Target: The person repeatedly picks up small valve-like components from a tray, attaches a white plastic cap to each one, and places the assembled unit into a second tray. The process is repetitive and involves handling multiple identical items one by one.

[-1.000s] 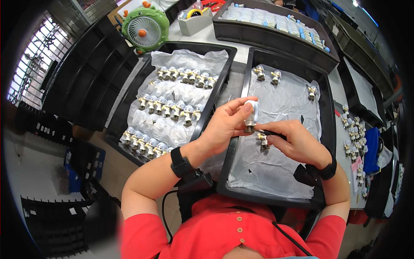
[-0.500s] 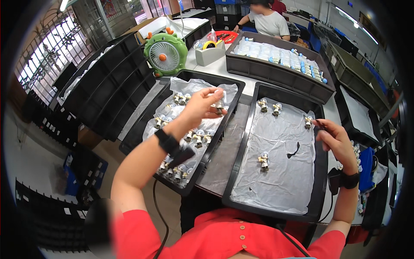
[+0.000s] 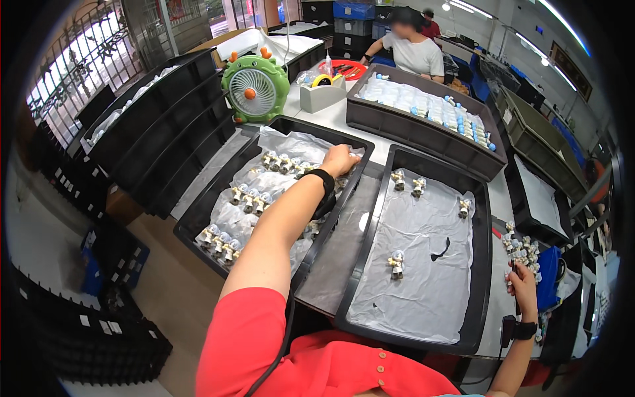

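Note:
Inside the left black tray [image 3: 192, 231], my left hand [image 3: 339, 161] reaches to the far right corner, fingers closed round a small figurine that they mostly hide. Rows of little white figurines [image 3: 248, 200] with gold and dark parts lie there on white sheeting. Beyond the right tray's outer side, my right hand [image 3: 524, 284] is closed beside a loose heap of similar figurines [image 3: 522, 248]; a thin dark thing shows at its fingers, too small to name. The right black tray [image 3: 367, 261] holds several spaced figurines [image 3: 396, 264] on a crumpled white sheet [image 3: 417, 298].
A green fan [image 3: 256, 88] and a grey holder with tape [image 3: 323, 96] stand behind the left tray. Farther right is a brown crate [image 3: 423, 132] of blue-and-white pieces. Stacked black trays [image 3: 159, 132] rise at left. Across the table sits a person in white [image 3: 413, 53].
My left hand has lowered the figurine into the left tray's far right corner. My right hand has left the figurine in the right tray and moved out toward the heap.

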Available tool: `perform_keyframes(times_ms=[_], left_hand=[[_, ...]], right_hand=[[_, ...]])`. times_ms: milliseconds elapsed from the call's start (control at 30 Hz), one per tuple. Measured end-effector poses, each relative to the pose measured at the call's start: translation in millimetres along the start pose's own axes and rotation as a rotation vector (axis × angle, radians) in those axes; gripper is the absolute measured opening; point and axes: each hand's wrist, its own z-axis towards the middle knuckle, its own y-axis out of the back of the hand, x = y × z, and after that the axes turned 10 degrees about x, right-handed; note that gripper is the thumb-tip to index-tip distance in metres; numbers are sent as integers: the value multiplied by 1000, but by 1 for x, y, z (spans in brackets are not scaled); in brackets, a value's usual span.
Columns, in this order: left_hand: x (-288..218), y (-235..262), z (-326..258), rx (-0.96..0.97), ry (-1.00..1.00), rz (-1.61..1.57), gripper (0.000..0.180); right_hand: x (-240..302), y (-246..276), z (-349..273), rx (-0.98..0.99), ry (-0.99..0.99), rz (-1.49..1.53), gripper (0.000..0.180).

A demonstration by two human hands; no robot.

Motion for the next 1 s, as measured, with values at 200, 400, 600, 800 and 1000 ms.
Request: perform_keyframes(times_ms=[200, 400, 600, 800, 1000], left_hand=[[2, 12, -2, 85, -22, 53, 38], [8, 5, 7, 53, -9, 140, 32], [20, 8, 7, -7, -84, -2, 31], [24, -4, 13, 18, -174, -3, 40], [48, -7, 18, -127, -222, 62, 43]], right_hand=[[-48, 8, 6, -81, -120, -46, 26], [-115, 17, 37, -160, 7, -379, 28], [-85, 5, 32, -185, -82, -494, 36], [-10, 2, 24, -329, 208, -529, 34], [124, -108, 38, 207, 550, -463, 38]])
